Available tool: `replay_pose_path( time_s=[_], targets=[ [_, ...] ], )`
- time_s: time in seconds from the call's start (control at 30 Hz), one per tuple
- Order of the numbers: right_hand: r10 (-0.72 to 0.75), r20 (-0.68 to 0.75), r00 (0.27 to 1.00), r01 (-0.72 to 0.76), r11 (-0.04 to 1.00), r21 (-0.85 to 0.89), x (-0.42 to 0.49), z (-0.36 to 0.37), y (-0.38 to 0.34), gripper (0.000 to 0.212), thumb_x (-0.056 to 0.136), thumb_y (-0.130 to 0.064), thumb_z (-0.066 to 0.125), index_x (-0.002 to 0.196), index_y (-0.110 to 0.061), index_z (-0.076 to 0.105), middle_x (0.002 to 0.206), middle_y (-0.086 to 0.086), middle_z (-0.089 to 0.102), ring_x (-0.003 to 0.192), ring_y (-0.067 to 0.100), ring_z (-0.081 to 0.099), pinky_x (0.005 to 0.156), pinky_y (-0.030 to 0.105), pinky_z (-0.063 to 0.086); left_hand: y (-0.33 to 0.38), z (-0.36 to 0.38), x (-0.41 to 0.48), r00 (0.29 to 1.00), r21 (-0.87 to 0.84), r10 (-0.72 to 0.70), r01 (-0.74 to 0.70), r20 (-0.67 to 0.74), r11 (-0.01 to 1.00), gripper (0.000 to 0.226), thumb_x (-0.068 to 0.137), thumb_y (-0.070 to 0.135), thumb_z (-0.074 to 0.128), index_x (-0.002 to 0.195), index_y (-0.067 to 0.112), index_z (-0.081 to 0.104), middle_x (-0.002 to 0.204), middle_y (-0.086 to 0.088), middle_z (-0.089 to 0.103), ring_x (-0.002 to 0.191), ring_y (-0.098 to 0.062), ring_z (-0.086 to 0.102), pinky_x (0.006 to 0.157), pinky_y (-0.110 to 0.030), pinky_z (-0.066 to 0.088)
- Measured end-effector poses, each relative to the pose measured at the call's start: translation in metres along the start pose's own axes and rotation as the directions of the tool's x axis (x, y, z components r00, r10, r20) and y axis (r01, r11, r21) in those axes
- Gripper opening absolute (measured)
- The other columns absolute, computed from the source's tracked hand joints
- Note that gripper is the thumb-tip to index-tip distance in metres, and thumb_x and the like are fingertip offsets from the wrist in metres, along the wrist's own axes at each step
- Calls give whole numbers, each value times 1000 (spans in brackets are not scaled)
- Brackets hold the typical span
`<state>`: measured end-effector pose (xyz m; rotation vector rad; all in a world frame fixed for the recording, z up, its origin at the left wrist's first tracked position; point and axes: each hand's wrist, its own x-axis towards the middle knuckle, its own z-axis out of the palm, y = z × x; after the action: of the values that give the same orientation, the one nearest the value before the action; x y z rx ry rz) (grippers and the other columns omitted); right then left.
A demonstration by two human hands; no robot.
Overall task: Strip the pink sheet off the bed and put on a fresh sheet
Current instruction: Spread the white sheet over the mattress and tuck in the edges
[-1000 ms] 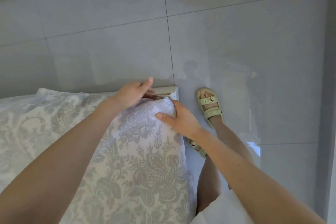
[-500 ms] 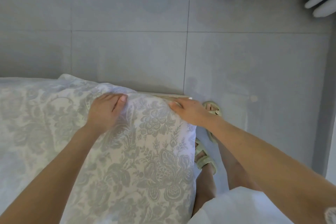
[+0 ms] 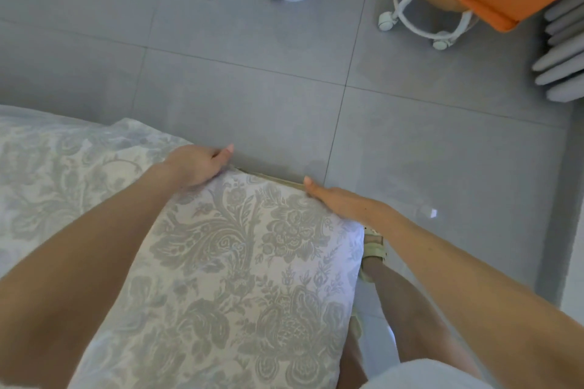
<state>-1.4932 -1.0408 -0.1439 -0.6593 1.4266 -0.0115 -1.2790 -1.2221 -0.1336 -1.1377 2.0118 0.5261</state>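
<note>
Left hand point(image 3: 196, 164) grips the sheet point(image 3: 240, 262) edge, fingers curled. Right hand point(image 3: 341, 202) rests flat on it; fingers straight.

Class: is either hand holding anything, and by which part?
The left hand curls over the far edge of the floral sheet, apparently gripping it; the right hand lies flat at the corner, holding nothing.

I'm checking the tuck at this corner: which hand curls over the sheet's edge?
The left hand: its fingers curl over the floral sheet's far edge, while the right hand lies flat, fingers straight, at the corner.
</note>
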Motion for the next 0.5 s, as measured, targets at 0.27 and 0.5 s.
replay_pose_path(
  time_s=[0.27,0.5],
  targets=[
    [-12,-4,1000,12,999,51,-3,-4,-3,83,82,-81,13,106,-22,66,106,-2,68,104,15,60,96,29,39,-2,2,10,971,148,-132,103,201,984,78,95,61,7,129,9,53,141,-15,47,130,-30,44,107,-38,29],
    [-347,-248,904,257,908,-332,-7,35,-12,81,77,-82,16,124,-28,54,120,-5,61,113,19,56,95,36,43,8,-11,13,912,-32,-234,259,338,965,75,97,57,10,140,4,42,152,-15,31,139,-30,31,112,-36,21]
  ],
)
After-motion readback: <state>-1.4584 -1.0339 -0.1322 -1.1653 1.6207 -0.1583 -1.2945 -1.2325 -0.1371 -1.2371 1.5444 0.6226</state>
